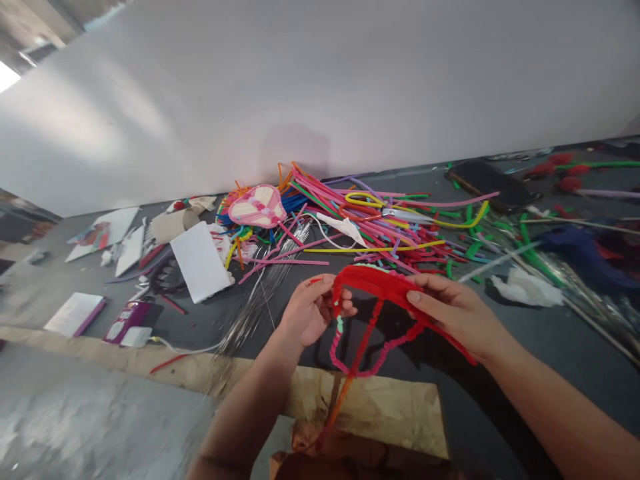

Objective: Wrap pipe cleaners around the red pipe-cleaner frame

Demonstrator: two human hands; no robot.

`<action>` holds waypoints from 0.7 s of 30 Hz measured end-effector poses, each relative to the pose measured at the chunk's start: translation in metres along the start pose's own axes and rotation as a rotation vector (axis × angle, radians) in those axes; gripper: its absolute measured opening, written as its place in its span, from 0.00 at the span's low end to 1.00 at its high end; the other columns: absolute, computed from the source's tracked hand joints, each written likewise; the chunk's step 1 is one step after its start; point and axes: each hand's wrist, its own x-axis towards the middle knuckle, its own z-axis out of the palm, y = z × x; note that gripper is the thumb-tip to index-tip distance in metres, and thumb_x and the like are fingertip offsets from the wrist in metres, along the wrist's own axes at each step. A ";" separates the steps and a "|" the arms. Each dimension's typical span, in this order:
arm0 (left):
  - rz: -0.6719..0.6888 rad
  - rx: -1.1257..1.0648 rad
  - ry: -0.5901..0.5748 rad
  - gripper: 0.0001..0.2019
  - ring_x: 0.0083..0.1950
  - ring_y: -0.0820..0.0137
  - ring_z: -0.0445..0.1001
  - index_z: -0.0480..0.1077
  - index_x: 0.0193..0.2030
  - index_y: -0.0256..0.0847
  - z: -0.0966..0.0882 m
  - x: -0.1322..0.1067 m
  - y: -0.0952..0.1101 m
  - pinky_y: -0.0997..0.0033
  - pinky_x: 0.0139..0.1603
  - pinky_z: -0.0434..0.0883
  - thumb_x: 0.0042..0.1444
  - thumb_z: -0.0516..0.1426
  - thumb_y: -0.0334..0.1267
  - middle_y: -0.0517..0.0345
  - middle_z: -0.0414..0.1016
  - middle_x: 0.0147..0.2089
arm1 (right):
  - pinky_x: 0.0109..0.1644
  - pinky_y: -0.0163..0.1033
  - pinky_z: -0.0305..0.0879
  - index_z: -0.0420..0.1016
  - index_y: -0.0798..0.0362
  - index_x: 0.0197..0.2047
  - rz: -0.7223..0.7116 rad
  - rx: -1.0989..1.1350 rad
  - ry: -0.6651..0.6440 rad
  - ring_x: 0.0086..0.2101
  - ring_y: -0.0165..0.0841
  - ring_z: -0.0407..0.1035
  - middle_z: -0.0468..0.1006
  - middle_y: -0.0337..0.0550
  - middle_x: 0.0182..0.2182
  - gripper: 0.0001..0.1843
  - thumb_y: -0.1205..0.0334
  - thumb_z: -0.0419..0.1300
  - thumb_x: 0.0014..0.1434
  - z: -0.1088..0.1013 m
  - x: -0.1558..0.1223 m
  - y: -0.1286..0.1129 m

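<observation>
Between both hands, above the near edge of the table, is a pipe-cleaner craft [371, 283]. It has a broad red band on top, a twisted pink loop below, and a red-orange stem slanting down toward me. My left hand [315, 307] pinches the band's left end with thumb and fingers. My right hand [447, 310] grips the band's right end, thumb on top, and a loose red length pokes out beneath it. Behind the craft lies a heap of coloured pipe cleaners [325, 200], with scissors [405, 215] on top.
A pink and white heart-shaped piece [258, 207] rests on the heap. To the left lie a white card [201, 261], a purple box [129, 323] and thin wires [255, 307]. A dark phone [493, 185] and crumpled white tissue [527, 288] are right. A grey wall [350, 80] stands behind.
</observation>
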 end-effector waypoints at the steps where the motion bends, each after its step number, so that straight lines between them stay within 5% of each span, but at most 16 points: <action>1: -0.006 0.003 -0.010 0.09 0.25 0.71 0.74 0.68 0.30 0.34 -0.001 0.001 0.000 0.64 0.34 0.76 0.47 0.62 0.36 0.53 0.76 0.25 | 0.30 0.32 0.68 0.77 0.49 0.39 0.005 0.014 -0.001 0.26 0.29 0.72 0.80 0.37 0.29 0.19 0.54 0.70 0.43 0.000 0.000 0.000; 11: 0.003 0.004 -0.095 0.09 0.24 0.74 0.73 0.65 0.30 0.35 -0.005 0.001 -0.005 0.65 0.37 0.76 0.48 0.63 0.35 0.57 0.74 0.24 | 0.26 0.28 0.66 0.77 0.51 0.37 0.013 0.142 -0.016 0.22 0.24 0.69 0.78 0.36 0.26 0.18 0.58 0.72 0.41 -0.004 0.008 0.005; 21: 0.101 -0.127 0.095 0.04 0.25 0.77 0.71 0.68 0.30 0.35 -0.007 0.009 0.001 0.69 0.36 0.76 0.54 0.57 0.32 0.60 0.72 0.27 | 0.41 0.43 0.72 0.76 0.50 0.41 -0.023 0.215 -0.184 0.38 0.38 0.74 0.79 0.48 0.39 0.25 0.38 0.55 0.54 -0.018 0.015 0.003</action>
